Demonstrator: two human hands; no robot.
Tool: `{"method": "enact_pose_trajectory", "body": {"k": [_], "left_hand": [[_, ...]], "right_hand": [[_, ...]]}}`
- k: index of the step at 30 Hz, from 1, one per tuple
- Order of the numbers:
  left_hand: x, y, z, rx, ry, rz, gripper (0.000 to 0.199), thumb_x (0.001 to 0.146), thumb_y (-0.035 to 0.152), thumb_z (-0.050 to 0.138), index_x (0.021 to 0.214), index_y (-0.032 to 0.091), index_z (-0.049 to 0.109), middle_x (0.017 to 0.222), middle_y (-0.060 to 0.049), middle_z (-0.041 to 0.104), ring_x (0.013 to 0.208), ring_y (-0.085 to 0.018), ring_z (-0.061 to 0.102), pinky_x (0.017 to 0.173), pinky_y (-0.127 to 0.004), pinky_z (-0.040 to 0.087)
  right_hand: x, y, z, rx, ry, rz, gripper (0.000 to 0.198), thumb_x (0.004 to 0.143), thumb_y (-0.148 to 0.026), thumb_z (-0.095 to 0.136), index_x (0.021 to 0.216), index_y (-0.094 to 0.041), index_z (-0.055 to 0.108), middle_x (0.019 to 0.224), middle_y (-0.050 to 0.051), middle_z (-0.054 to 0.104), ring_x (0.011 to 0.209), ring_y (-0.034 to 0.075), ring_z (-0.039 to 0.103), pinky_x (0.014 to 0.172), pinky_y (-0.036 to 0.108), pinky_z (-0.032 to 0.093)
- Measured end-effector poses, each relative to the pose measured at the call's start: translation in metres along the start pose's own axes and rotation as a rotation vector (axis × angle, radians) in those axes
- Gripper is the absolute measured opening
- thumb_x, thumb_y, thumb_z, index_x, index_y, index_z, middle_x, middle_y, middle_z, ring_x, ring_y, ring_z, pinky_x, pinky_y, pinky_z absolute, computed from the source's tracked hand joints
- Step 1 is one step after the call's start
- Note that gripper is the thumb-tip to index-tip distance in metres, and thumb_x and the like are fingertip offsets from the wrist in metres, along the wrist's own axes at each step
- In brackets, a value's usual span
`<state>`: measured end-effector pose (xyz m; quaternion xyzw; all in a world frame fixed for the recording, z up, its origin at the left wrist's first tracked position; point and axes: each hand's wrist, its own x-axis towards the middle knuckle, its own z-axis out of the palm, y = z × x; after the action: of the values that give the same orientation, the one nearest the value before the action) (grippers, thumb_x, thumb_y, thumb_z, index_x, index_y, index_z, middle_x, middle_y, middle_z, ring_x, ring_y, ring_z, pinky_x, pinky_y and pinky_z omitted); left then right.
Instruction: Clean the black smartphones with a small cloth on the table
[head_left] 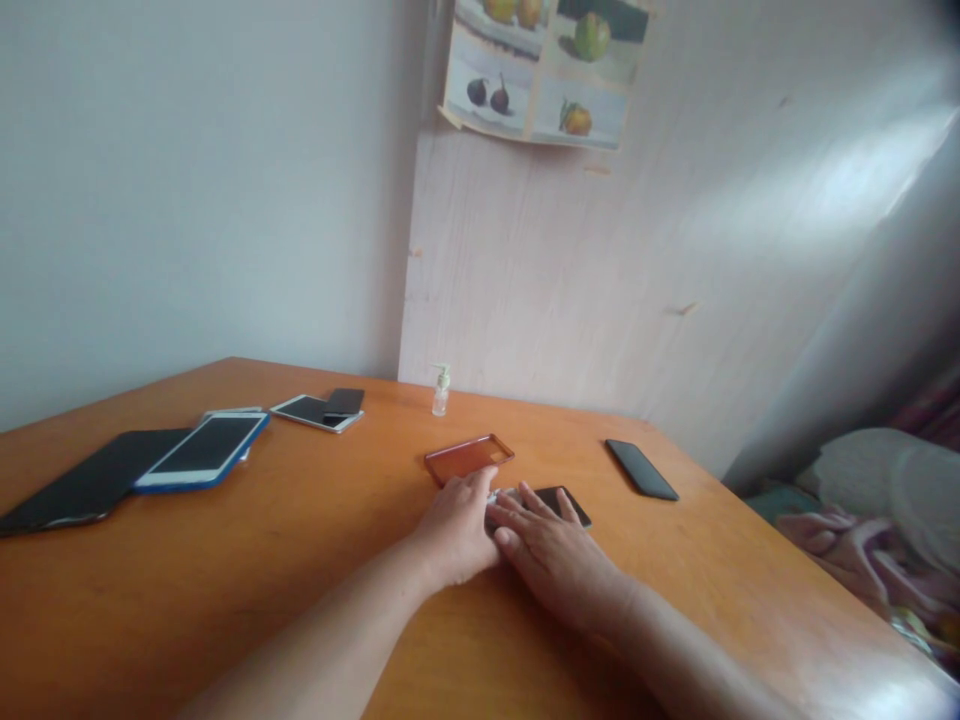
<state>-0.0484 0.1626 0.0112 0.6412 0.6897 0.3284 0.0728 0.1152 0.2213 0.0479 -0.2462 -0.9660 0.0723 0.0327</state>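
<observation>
- On the desk (pixel 315 555), the uncased phone (pixel 549 495) lies under the right hand (pixel 559 565), spread flat, grasping nothing.
- Left hand (pixel 461 530): half-curled beside it, any hold hidden.
- Handling looks unfinished; the red case (pixel 461 460) lies off, beyond.

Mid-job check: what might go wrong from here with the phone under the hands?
1. The right hand lies spread over the black phone, directly on the table; sideways pressure might make the phone slide.
2. The brown translucent phone case sits right by the left thumb, so a small shift of the left hand could nudge it.
</observation>
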Motion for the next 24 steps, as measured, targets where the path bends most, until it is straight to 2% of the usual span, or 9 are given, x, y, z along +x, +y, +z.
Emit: {"method": "enact_pose_trajectory", "body": {"k": [3,7,10,12,15,17,19,21,24], "left_hand": [[0.000,0.000,0.001,-0.011,0.002,-0.008,0.078,0.068,0.034,0.066,0.138,0.016,0.035,0.121,-0.015,0.062,0.112,-0.029,0.057,0.096,-0.039,0.044],[-0.001,0.003,-0.001,-0.039,-0.009,-0.042,0.090,0.061,0.042,0.074,0.138,0.018,0.035,0.118,-0.014,0.062,0.114,-0.031,0.055,0.096,-0.040,0.044],[0.000,0.003,-0.002,-0.032,-0.014,-0.049,0.090,0.060,0.041,0.074,0.138,0.017,0.036,0.120,-0.014,0.061,0.115,-0.031,0.055,0.096,-0.040,0.044],[0.000,0.002,-0.001,-0.020,-0.016,-0.042,0.088,0.061,0.043,0.073,0.138,0.016,0.037,0.120,-0.015,0.061,0.115,-0.032,0.055,0.097,-0.040,0.043],[0.000,0.000,0.000,-0.010,-0.015,-0.013,0.085,0.065,0.043,0.071,0.137,0.014,0.037,0.121,-0.016,0.061,0.114,-0.032,0.055,0.097,-0.041,0.043],[0.000,-0.001,-0.001,-0.012,-0.015,0.008,0.083,0.066,0.040,0.070,0.137,0.014,0.037,0.121,-0.016,0.061,0.113,-0.031,0.055,0.097,-0.040,0.043],[0.000,0.001,-0.002,-0.013,-0.015,0.016,0.083,0.066,0.040,0.071,0.137,0.015,0.037,0.121,-0.016,0.061,0.113,-0.031,0.055,0.097,-0.040,0.042],[0.000,0.003,-0.004,-0.010,-0.019,0.012,0.083,0.065,0.041,0.071,0.136,0.016,0.038,0.122,-0.015,0.061,0.112,-0.031,0.056,0.097,-0.040,0.042],[0.000,0.005,-0.005,-0.008,-0.036,0.011,0.080,0.063,0.040,0.073,0.132,0.018,0.042,0.122,-0.014,0.061,0.110,-0.030,0.057,0.094,-0.039,0.043]], "right_hand": [[0.000,0.002,-0.002,-0.016,-0.013,0.005,0.050,0.100,-0.049,0.016,0.144,-0.036,0.039,0.151,0.000,0.038,0.144,0.031,0.018,0.110,0.068,0.005],[-0.001,0.028,-0.004,-0.139,0.015,0.194,0.052,0.100,-0.049,0.017,0.143,-0.033,0.042,0.151,0.004,0.039,0.144,0.034,0.019,0.105,0.074,0.005],[-0.003,0.037,-0.004,-0.186,0.034,0.294,0.053,0.100,-0.050,0.018,0.142,-0.030,0.043,0.150,0.007,0.040,0.143,0.037,0.019,0.103,0.076,0.005],[-0.006,0.030,-0.005,-0.147,0.028,0.244,0.053,0.099,-0.050,0.018,0.143,-0.030,0.041,0.151,0.007,0.039,0.143,0.035,0.019,0.104,0.075,0.005],[-0.011,0.009,-0.007,-0.017,-0.028,0.054,0.053,0.100,-0.051,0.016,0.146,-0.034,0.035,0.152,0.004,0.036,0.144,0.030,0.018,0.109,0.069,0.004],[-0.012,0.003,-0.008,0.036,-0.067,-0.018,0.053,0.100,-0.053,0.015,0.147,-0.036,0.032,0.154,0.002,0.034,0.145,0.028,0.017,0.111,0.066,0.003],[-0.012,0.009,-0.008,0.014,-0.064,0.028,0.054,0.099,-0.053,0.017,0.147,-0.034,0.033,0.154,0.003,0.033,0.145,0.030,0.016,0.110,0.068,0.002],[-0.010,0.022,-0.008,-0.056,-0.028,0.148,0.055,0.100,-0.050,0.019,0.146,-0.027,0.037,0.152,0.006,0.036,0.144,0.033,0.018,0.108,0.070,0.001],[-0.010,0.033,-0.009,-0.136,0.005,0.235,0.054,0.100,-0.045,0.024,0.143,-0.017,0.042,0.148,0.014,0.041,0.140,0.033,0.029,0.109,0.069,0.005]]}}
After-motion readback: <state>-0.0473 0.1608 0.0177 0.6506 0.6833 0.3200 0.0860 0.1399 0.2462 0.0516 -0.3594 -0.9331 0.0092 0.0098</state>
